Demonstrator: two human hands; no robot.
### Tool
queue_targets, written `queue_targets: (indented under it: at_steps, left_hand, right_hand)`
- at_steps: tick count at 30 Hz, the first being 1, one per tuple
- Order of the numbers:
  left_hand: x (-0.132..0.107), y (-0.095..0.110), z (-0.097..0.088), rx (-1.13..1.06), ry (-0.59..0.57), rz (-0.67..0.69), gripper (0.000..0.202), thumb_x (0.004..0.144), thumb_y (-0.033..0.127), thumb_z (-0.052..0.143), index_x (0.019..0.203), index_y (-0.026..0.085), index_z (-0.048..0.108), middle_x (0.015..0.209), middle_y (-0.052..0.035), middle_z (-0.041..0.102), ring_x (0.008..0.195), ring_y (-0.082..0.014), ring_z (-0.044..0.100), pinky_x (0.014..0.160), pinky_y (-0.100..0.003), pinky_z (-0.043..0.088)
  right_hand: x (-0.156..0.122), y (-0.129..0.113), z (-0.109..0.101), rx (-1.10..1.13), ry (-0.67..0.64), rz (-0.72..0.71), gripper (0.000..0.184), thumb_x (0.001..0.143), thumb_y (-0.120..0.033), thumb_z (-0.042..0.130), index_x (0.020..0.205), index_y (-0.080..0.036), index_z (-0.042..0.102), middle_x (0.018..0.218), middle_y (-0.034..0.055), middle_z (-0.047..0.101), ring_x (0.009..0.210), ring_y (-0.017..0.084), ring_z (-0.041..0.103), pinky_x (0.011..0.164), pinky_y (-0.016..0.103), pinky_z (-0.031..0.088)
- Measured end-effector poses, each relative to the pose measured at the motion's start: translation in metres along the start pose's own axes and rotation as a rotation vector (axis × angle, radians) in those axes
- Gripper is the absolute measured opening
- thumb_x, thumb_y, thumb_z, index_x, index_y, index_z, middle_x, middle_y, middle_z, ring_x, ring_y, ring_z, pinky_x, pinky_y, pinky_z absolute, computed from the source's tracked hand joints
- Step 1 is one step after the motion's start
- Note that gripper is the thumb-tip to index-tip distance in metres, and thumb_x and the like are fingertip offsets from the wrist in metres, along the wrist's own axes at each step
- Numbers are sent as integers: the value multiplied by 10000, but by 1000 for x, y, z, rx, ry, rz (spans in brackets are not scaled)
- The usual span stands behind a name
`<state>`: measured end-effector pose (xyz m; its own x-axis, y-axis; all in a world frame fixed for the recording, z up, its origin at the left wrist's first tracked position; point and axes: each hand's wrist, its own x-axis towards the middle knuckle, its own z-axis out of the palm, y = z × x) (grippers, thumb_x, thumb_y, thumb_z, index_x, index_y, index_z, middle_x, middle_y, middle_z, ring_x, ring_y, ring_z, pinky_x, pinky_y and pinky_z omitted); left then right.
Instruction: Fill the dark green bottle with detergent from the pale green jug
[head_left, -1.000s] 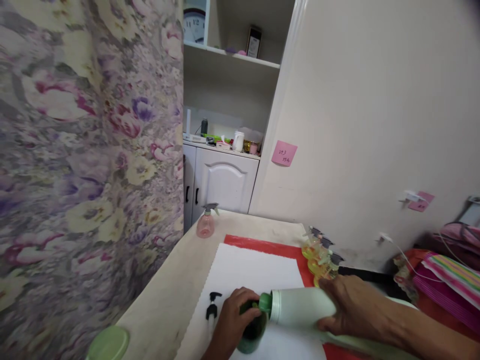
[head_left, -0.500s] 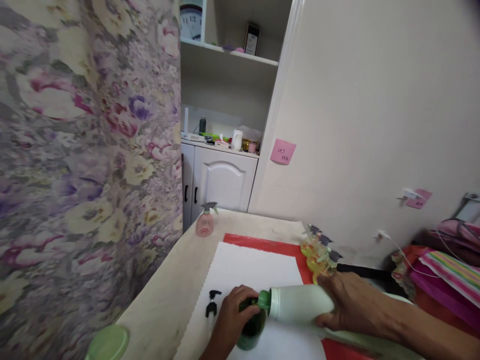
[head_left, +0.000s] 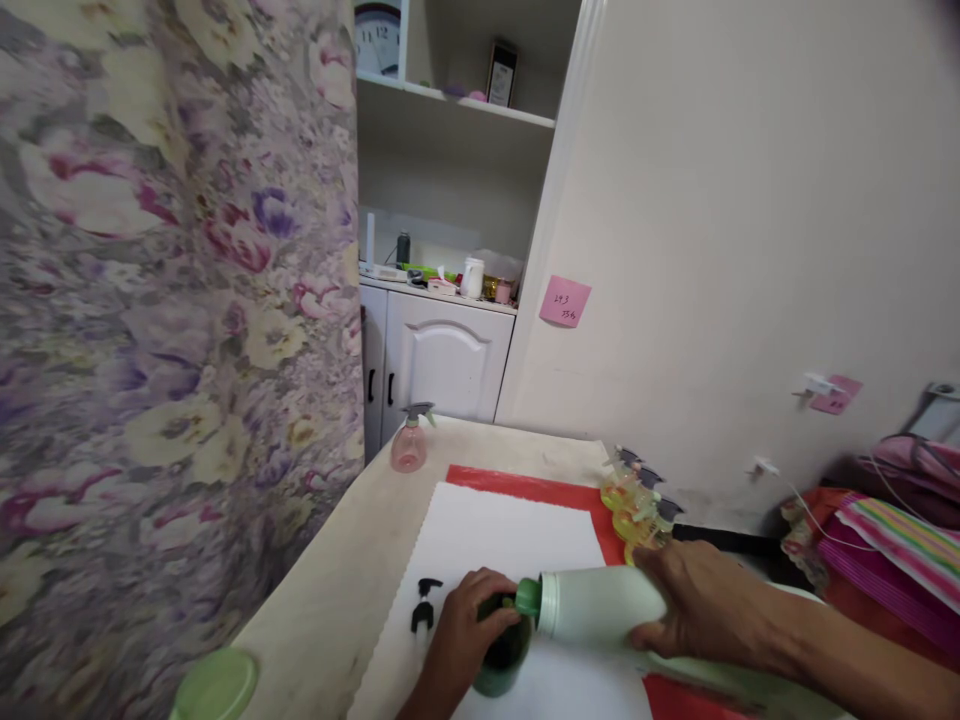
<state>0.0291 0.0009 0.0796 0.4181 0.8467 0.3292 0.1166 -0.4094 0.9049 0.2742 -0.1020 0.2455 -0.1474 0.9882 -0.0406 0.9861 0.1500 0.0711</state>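
Note:
My right hand [head_left: 694, 600] grips a large white bottle [head_left: 596, 605] tipped on its side, its green neck [head_left: 528, 597] pointing left. My left hand [head_left: 466, 640] is wrapped round a small dark green bottle [head_left: 501, 662] standing on the white sheet [head_left: 495, 560]. The green neck sits right over the small bottle's mouth. A black pump head [head_left: 426, 603] lies on the sheet just left of my left hand.
Several yellow spray bottles [head_left: 636, 505] stand by the wall on the red mat [head_left: 525, 488]. A pink spray bottle [head_left: 410, 442] is at the table's far left corner. A green lid [head_left: 216, 687] lies at the near left edge. A floral curtain [head_left: 165, 330] hangs to the left.
The view has drifted slightly. Both hands and the two bottles keep the same pose.

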Motion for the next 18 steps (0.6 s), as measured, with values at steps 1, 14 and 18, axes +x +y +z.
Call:
queue_targets:
  at_steps: [1,14,18]
  left_hand:
    - [0,0,0,-1,-1,0,165,722,145,674,844,239,734,883,-34,723,903,-227,640,840,-333,460]
    - [0,-4,2,-4,-5,8,167,729,153,680,867,233,732,903,-41,723,921,-230,638,848,-331,458]
    - [-1,-3,2,-1,-6,7,170,724,140,678,858,230,734,895,-39,721,919,-230,638,846,-332,454]
  right_hand:
    - [0,0,0,3,-5,5,360,657,-500,711,816,-186,640,773,118,745,721,321,691,558,309,302]
    - [-1,2,-1,16,-4,-7,346,661,-496,701,802,-185,644,771,120,743,712,316,689,548,309,312]
    - [-2,0,-4,32,-21,14,360,662,-507,695,809,-181,649,792,125,745,733,325,690,566,318,329]
